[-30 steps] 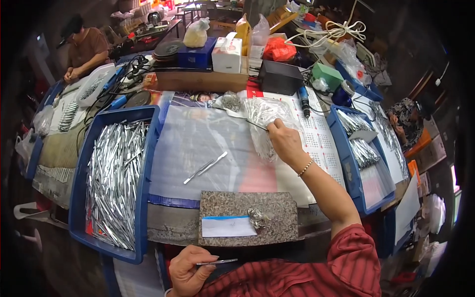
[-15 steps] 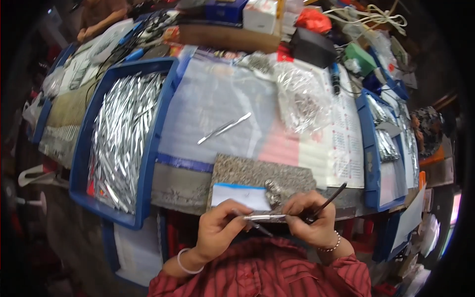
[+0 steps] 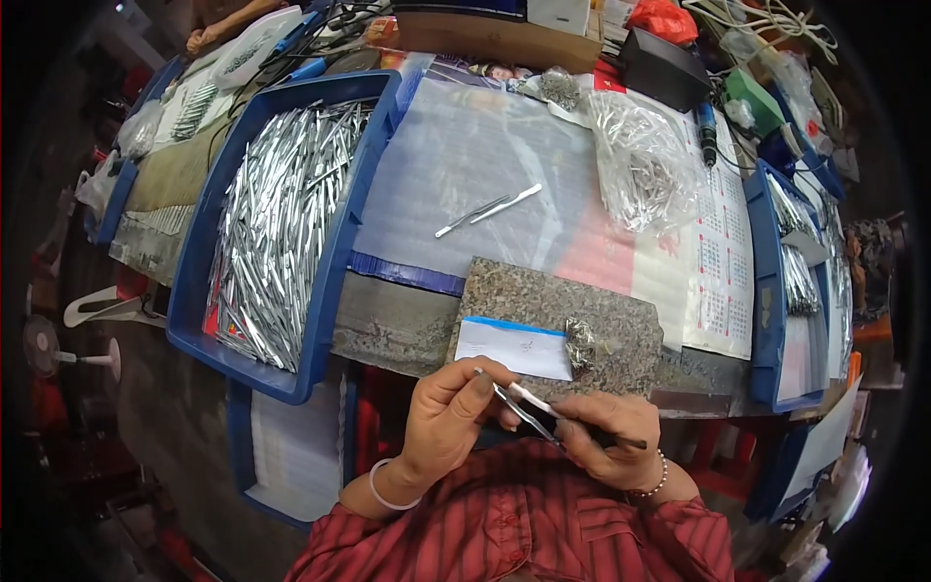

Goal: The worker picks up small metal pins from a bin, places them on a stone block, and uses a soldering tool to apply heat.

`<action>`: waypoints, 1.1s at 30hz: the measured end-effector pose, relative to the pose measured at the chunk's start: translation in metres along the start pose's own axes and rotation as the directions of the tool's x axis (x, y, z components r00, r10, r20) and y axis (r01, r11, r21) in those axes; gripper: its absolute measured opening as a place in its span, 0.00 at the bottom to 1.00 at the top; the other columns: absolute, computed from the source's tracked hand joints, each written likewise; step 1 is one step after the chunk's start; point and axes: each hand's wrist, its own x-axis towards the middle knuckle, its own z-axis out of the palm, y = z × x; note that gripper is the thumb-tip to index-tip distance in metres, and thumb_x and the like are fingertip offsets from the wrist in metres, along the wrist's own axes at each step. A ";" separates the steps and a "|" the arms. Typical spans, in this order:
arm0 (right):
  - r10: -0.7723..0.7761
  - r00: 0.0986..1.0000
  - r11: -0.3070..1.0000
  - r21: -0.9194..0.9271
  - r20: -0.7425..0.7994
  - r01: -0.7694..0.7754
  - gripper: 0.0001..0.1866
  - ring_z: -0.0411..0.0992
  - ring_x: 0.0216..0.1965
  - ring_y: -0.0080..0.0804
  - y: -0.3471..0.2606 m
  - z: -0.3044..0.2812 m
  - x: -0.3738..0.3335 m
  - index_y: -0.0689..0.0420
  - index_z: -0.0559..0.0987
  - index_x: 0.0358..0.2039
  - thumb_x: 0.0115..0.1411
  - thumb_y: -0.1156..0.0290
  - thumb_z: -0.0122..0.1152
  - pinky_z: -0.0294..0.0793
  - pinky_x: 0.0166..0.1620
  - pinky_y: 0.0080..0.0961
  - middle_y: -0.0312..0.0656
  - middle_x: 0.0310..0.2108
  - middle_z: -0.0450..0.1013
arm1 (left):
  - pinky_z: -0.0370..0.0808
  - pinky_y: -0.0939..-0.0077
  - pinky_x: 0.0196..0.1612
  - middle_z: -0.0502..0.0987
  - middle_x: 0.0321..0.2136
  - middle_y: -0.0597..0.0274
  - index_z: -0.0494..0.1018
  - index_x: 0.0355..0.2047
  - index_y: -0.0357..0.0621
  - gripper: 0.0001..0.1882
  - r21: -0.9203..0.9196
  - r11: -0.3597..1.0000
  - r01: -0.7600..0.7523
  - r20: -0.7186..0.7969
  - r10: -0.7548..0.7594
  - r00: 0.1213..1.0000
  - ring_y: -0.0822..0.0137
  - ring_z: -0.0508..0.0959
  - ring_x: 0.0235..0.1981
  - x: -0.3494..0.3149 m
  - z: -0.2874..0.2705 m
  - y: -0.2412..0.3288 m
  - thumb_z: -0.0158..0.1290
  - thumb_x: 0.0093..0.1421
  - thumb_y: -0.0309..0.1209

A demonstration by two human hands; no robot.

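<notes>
Thin metal stick (image 3: 529,417) is pinched btwn thumb & fingers of L hand (image 3: 446,412), no gap. Dark rod (image 3: 632,443) is gripped by R hand (image 3: 616,427), fingers curled tight. Pale piece (image 3: 529,397) is seen btwn hands; its holder can't be told. All are kept nr stone slab (image 3: 514,291), on wearer's side.

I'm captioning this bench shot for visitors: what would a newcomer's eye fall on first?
Probably the big blue tray on the left, full of slim metal pieces. Next come the left hand and right hand, close together at lower centre by the near edge of a speckled stone slab, with a silvery piece between them. A crinkled clear bag lies on the table beyond, right of centre.
</notes>
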 end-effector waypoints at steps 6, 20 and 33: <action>-0.172 0.985 0.980 -0.108 -0.013 0.169 0.16 0.69 0.14 0.30 0.006 0.009 0.000 0.60 0.80 0.39 0.46 0.83 0.64 0.66 0.17 0.26 0.38 0.16 0.68 | 0.76 0.82 0.34 0.77 0.31 0.59 0.73 0.45 0.32 0.15 0.038 0.999 0.010 0.007 -0.010 1.000 0.73 0.78 0.30 -0.001 -0.001 -0.001 0.46 0.69 0.33; -0.215 0.919 0.913 -0.267 0.329 0.309 0.20 0.67 0.14 0.24 0.003 0.005 0.005 0.62 0.78 0.42 0.46 0.76 0.67 0.65 0.14 0.25 0.33 0.17 0.64 | 0.76 0.84 0.35 0.78 0.28 0.63 0.74 0.42 0.34 0.13 0.174 0.984 0.044 -0.081 -0.030 0.996 0.77 0.78 0.29 -0.010 -0.011 -0.002 0.47 0.69 0.32; -0.191 0.959 0.982 0.029 0.209 0.189 0.18 0.67 0.13 0.28 0.018 0.030 0.005 0.64 0.78 0.43 0.49 0.80 0.66 0.64 0.15 0.25 0.36 0.15 0.64 | 0.76 0.83 0.37 0.78 0.31 0.62 0.73 0.43 0.33 0.11 0.221 0.975 0.023 -0.020 -0.019 1.000 0.76 0.79 0.32 -0.010 -0.021 0.011 0.46 0.69 0.29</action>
